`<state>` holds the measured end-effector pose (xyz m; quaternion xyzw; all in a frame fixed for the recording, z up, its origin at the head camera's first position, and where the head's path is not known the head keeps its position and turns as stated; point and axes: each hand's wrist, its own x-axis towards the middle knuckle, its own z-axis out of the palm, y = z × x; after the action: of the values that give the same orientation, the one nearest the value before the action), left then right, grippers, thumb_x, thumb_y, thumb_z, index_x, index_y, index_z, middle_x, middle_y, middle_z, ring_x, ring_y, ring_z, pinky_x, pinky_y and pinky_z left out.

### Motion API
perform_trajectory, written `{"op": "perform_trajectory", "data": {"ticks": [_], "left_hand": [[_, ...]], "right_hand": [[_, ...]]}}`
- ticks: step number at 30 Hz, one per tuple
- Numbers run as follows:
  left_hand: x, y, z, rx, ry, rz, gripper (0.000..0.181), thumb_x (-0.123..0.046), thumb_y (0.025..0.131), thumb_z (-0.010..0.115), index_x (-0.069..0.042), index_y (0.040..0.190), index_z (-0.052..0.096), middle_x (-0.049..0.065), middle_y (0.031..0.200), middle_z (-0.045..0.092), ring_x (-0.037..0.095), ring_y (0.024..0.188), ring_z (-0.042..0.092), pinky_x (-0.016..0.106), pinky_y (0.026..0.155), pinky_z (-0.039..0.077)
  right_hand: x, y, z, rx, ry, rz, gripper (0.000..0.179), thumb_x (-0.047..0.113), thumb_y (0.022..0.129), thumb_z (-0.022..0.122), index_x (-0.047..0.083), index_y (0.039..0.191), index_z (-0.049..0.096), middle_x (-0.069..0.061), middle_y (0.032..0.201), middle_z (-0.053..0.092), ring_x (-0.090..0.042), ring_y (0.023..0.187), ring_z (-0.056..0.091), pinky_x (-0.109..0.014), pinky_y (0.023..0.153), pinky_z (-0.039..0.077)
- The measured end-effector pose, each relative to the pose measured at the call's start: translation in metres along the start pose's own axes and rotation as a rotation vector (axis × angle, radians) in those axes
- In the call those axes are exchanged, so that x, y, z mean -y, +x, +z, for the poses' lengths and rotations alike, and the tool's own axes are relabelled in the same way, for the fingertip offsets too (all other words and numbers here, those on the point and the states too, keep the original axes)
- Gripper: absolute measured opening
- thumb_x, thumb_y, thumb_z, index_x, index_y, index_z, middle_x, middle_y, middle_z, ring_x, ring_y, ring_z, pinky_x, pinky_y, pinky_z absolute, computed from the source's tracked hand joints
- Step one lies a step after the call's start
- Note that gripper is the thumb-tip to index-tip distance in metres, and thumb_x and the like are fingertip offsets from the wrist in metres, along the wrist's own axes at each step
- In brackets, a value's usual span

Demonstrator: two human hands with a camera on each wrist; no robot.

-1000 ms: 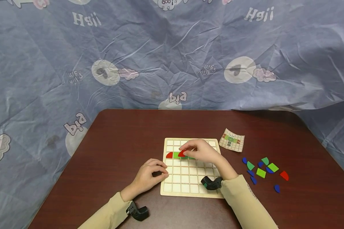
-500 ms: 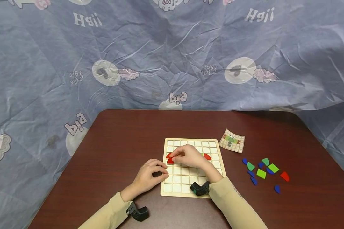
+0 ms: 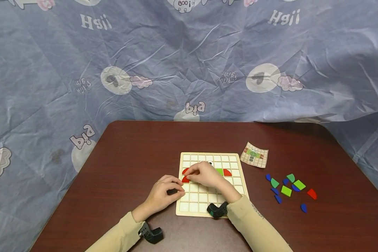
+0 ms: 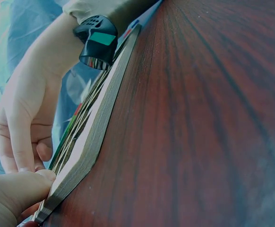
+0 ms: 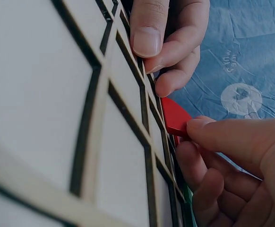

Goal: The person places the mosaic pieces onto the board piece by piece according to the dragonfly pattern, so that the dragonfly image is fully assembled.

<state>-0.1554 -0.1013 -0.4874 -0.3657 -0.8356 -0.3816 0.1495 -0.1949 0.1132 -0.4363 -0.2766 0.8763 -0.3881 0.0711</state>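
My right hand [image 3: 204, 174] is over the upper left of the wooden grid board [image 3: 193, 207], pinching a red quarter-circle tile [image 5: 174, 116] between thumb and fingers. In the head view that tile sits at the left column, just below another red tile [image 3: 185, 170]. My left hand [image 3: 163, 192] rests at the board's left edge, its thumb and fingertips touching the rim, fingers loosely bent. Farther right in the tile row lie a light green square tile [image 3: 219, 172] and a red quarter-circle tile [image 3: 227, 172]. The right hand hides the row's middle.
A pattern card [image 3: 254, 156] lies beyond the board's upper right corner. Several loose tiles are scattered to the right, among them a green square tile [image 3: 286, 190], a red tile [image 3: 312, 194] and a blue tile [image 3: 303, 208]. A printed cloth [image 3: 189, 70] hangs behind the table.
My right hand has carried the red tile left and slightly down across the board to the left column, uncovering the red tile at the row's right end. The left hand stays in place.
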Motion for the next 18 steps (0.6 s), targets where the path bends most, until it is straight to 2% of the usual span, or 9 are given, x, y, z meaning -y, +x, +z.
{"op": "perform_trajectory", "data": {"ticks": [8,18], "left_hand": [[-0.0016,-0.0001,-0.0005,0.002,0.001,-0.011,0.005,-0.017,0.079,0.075,-0.021,0.082,0.073,-0.006,0.099,0.064,0.013,0.098,0.054,0.034,0.082,0.046],[-0.0013,0.0005,-0.0003,-0.007,-0.003,0.005,0.004,-0.019,0.079,0.076,-0.020,0.082,0.074,-0.006,0.097,0.064,0.013,0.097,0.055,0.032,0.082,0.046]], "right_hand": [[-0.0010,0.0007,0.0011,-0.027,-0.058,-0.039,0.009,0.012,0.085,0.069,0.013,0.092,0.075,0.008,0.086,0.065,-0.009,0.076,0.055,-0.025,0.064,0.046],[-0.0026,0.0003,0.0022,-0.037,-0.126,-0.035,0.009,0.014,0.085,0.070,0.015,0.092,0.076,0.009,0.085,0.065,-0.007,0.074,0.055,-0.025,0.065,0.045]]}}
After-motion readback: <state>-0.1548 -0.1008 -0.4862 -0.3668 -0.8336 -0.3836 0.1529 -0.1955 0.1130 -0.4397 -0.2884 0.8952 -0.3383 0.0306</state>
